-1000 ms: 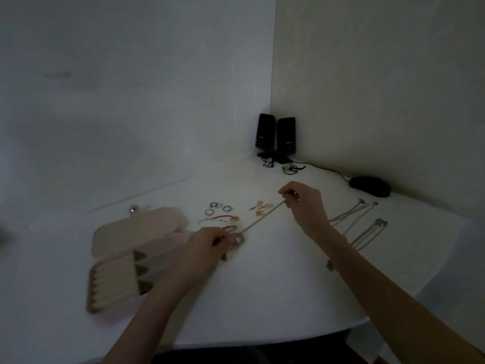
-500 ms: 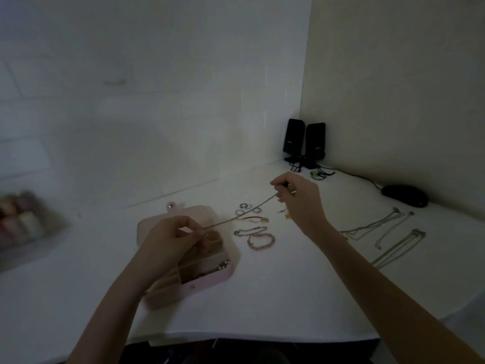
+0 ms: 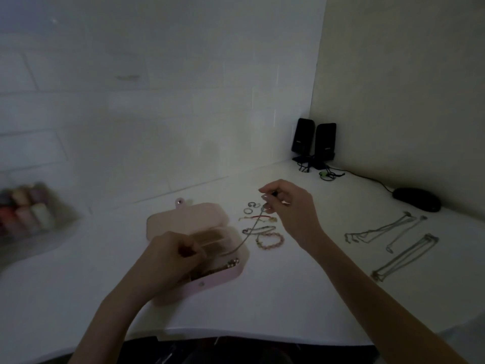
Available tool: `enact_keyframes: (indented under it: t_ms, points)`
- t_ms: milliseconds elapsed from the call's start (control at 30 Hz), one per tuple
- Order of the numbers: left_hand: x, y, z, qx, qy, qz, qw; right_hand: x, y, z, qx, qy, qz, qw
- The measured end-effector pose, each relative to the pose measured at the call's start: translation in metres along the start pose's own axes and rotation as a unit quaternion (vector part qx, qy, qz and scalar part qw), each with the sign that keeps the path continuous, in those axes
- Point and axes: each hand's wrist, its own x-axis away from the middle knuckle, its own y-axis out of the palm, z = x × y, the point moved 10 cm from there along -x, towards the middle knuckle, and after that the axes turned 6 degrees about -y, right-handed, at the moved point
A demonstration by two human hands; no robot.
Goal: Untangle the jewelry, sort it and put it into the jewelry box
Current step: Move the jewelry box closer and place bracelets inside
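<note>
White corner table (image 3: 262,298), dimly lit: the left hand (image 3: 168,256) and right hand (image 3: 288,206) are each pinching one end of a thin chain (image 3: 244,240), stretching it above the open jewelry box (image 3: 217,281) near the front edge. Light and limp, it is likely tangling easily; the ends look safest to hold

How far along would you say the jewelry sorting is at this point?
Partly done. A few pieces already lie in the open jewelry box. The left hand and right hand hold a chain over it. Rings, bracelets and necklaces remain on the table.
</note>
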Motion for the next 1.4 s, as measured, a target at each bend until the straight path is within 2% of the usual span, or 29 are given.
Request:
enact_keyframes:
  t_ms: [167,233,300,367,433,567,600,733,833,1000,1167,1400]
  points:
    - [0.003,0.007,-0.003,-0.07,-0.001,-0.049,0.996,0.002,0.028,-0.023,-0.077,-0.003,-0.035,0.996]
    - [0.005,0.004,-0.001,-0.099,0.002,-0.035,0.994,0.004,0.046,-0.036,-0.113,-0.004,-0.064,0.992]
    - [0.004,-0.004,0.004,-0.04,0.01,0.014,0.999,0.008,0.067,-0.049,-0.151,0.001,-0.099,0.984]
    - [0.004,-0.002,0.006,0.095,-0.015,0.002,0.995,0.011,0.083,-0.061,-0.177,0.0,-0.127,0.976]
    - [0.002,0.005,0.008,0.168,-0.028,-0.008,0.985,0.013,0.09,-0.069,-0.179,-0.011,-0.136,0.974]
    - [0.014,-0.021,0.013,0.166,0.027,0.117,0.979,0.022,0.075,-0.048,-0.09,0.0,-0.122,0.988]
    - [0.017,-0.024,0.011,0.155,0.031,0.126,0.979,0.027,0.071,-0.037,-0.061,0.013,-0.131,0.989]
    - [0.019,-0.011,0.005,0.088,0.034,0.095,0.991,0.052,0.075,-0.002,0.01,0.063,-0.174,0.983]
    - [0.018,0.0,0.005,0.018,0.055,0.09,0.994,0.057,0.073,0.004,0.087,0.06,-0.175,0.979]
    - [0.011,0.012,-0.001,-0.096,0.07,0.065,0.991,0.059,0.076,0.005,0.131,0.047,-0.192,0.971]
    - [0.012,0.014,0.002,-0.104,0.07,0.06,0.99,0.061,0.084,0.011,0.151,0.017,-0.209,0.966]
    - [-0.001,0.022,0.036,-0.058,0.111,0.056,0.991,0.051,0.052,0.021,0.138,0.034,-0.168,0.976]
